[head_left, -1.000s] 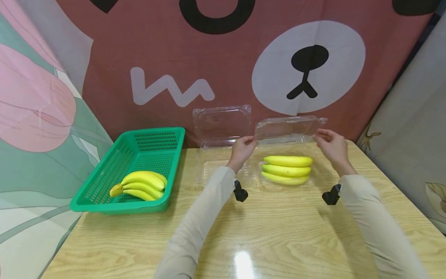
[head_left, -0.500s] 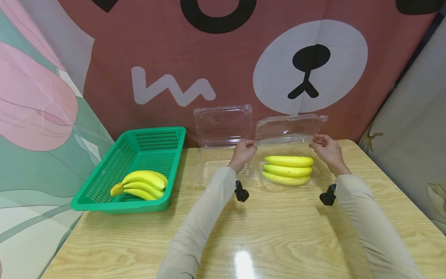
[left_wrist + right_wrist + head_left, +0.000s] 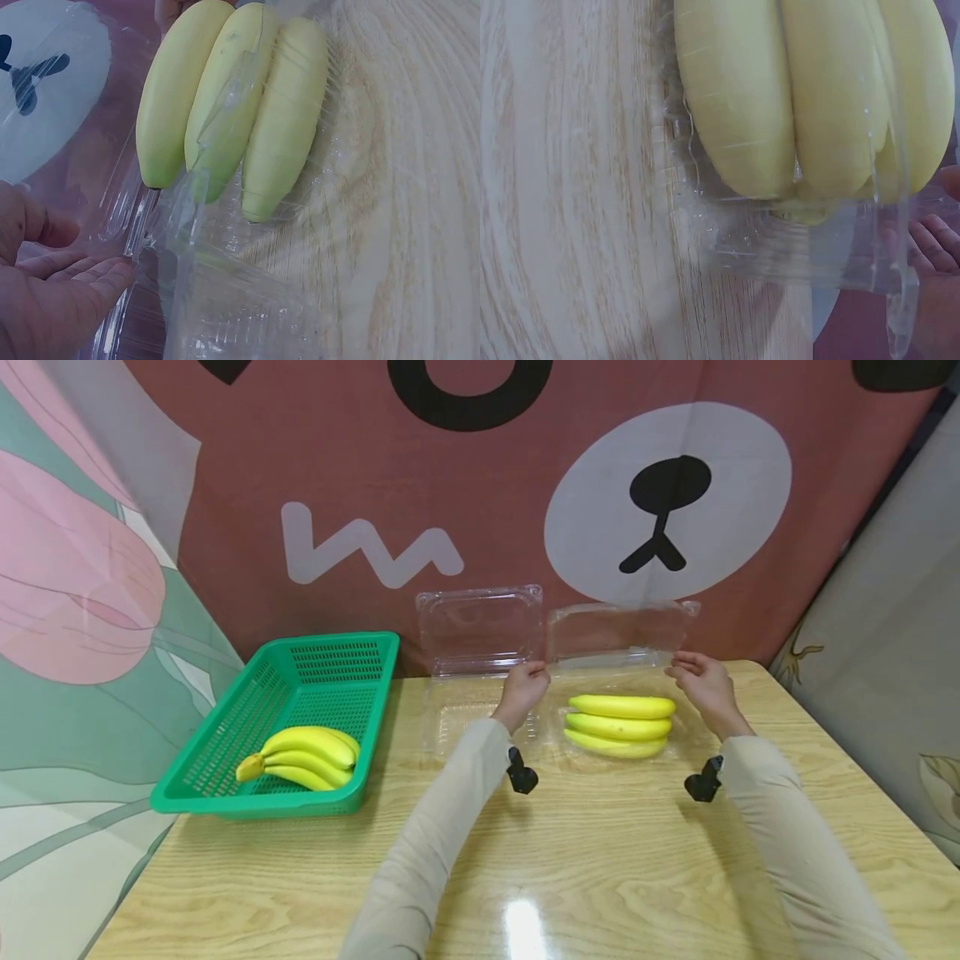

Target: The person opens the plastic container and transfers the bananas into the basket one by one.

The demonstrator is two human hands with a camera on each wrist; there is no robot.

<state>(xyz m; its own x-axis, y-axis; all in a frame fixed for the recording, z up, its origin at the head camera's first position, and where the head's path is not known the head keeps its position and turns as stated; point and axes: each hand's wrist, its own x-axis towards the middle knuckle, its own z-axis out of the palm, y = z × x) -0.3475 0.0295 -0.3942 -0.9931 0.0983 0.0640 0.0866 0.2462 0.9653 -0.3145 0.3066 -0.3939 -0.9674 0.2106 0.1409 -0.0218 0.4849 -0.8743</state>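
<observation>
Right hand point(image 3: 703, 687) has slipped inward and lower; the lid point(image 3: 615, 627) rides slightly higher! Left hand point(image 3: 522, 690) opposite, both thumbs parted from fingers. Box point(image 3: 772, 255), bananas point(image 3: 619, 726) aboard, sits toward the counter's point(image 3: 600, 852) back right corner: light, springy, slick (crackable, probably), best held by the lid's top corners.

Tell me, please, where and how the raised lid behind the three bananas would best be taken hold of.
I would pinch the lid by its upper rim near both corners, coming from above on the left and right: it stands raised behind the three bananas, so that long edge is uppermost and looks free.
</observation>
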